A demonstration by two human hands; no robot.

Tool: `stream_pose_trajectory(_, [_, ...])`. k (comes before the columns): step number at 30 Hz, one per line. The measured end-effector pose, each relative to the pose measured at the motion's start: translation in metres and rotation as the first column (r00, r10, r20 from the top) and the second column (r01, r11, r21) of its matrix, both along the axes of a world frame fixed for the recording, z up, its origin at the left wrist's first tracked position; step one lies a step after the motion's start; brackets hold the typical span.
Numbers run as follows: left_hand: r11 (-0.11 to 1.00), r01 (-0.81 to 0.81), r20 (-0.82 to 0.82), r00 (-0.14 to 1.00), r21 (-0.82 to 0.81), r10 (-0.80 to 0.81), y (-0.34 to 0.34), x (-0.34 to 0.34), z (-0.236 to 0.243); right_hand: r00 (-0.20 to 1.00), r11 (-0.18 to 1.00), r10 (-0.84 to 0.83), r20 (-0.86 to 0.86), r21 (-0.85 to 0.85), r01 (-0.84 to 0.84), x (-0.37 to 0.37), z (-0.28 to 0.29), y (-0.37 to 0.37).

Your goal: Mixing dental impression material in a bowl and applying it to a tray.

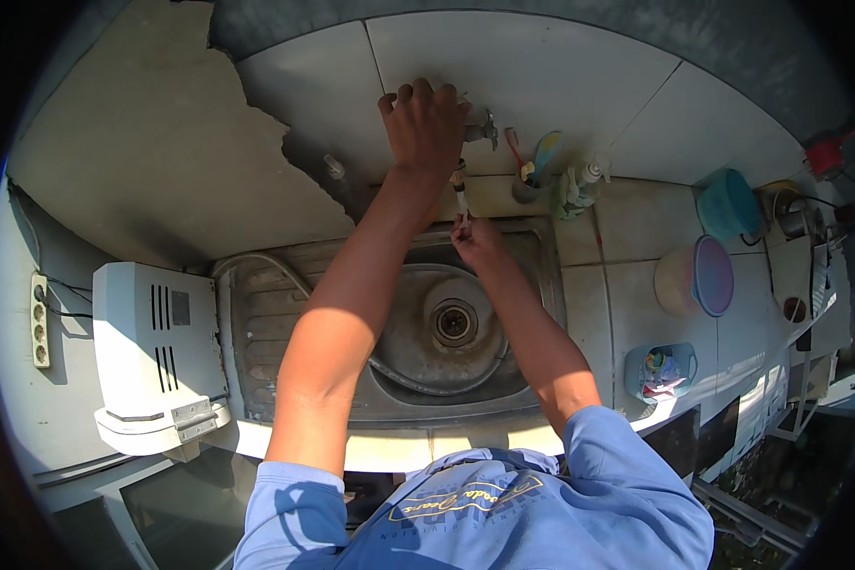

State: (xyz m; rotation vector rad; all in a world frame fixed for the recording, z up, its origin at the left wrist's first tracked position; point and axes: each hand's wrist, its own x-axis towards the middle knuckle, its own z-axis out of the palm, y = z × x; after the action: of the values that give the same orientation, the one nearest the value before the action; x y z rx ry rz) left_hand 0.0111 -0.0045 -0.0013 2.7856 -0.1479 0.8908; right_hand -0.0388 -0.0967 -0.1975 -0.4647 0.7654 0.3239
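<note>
Your right hand (480, 243) is pinching a slim pale piece (463, 203) with its fingertips, and that piece is sitting over the far side of the steel sink (418, 299), just nearer than a dark fitting (458, 175). Your left hand (424, 128) is partly covering the tap (485, 132) at the far wall (its fingers are bending, but I cannot tell whether they are gripping anything). A cup (524, 191) and a pump bottle (574, 195) are standing to the right.

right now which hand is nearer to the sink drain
Right. The right hand is just beyond the drain; the left hand is farther off, up by the tap.
</note>
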Motion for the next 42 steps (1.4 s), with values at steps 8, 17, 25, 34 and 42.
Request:
stream_pose_trajectory(8, [0.965,0.228,0.130,0.969,-0.127,-0.211,0.019,-0.006,-0.011,1.000,0.999,-0.013,-0.021,-0.032,0.012,-0.024,0.006,0.013])
stream_pose_trajectory(17, [0.459,-0.055,-0.054,0.998,-0.887,0.015,-0.004,-0.069,-0.130,0.953,0.971,0.216,0.213,-0.149,-0.187,-0.016,0.019,0.006])
stream_pose_trajectory(25, [-0.405,-0.604,-0.181,0.682,-0.687,-0.709,-0.001,-0.061,-0.175,0.851,0.941,0.327,0.412,-0.052,-0.336,-0.024,0.001,-0.012])
stream_pose_trajectory(34, [-0.417,-0.473,-0.325,0.867,-0.776,-0.377,-0.054,-0.070,-0.181,0.719,0.212,0.636,0.281,-0.959,0.187,0.000,0.002,-0.007])
stream_pose_trajectory(42, [-0.551,-0.469,-0.142,0.835,-0.691,-0.532,-0.039,-0.074,-0.199,0.704,-0.180,0.664,0.253,-0.859,0.479,-0.025,-0.027,-0.001])
